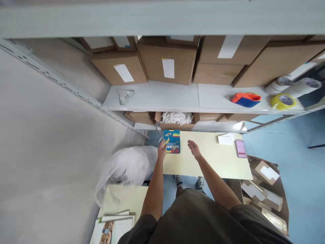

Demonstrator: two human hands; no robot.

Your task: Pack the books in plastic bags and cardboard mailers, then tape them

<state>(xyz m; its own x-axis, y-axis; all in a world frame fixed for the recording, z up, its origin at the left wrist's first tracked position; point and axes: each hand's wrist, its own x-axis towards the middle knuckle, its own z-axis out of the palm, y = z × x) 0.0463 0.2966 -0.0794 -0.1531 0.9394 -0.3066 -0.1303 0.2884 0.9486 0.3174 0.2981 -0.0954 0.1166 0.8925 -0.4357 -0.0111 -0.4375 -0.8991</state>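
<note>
Pale tabletop [181,166] — left hand [161,150] against blue book [173,142] (right hand [194,148], fingers extended)

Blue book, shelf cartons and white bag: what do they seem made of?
Book: probably card or paper; flat, printed cover, gloss unclear.
Cartons: matte brown cardboard, judging by their plain tan faces and straight edges.
Bag: likely thin plastic film, slightly shiny; it looks translucent and crumpled.
</note>
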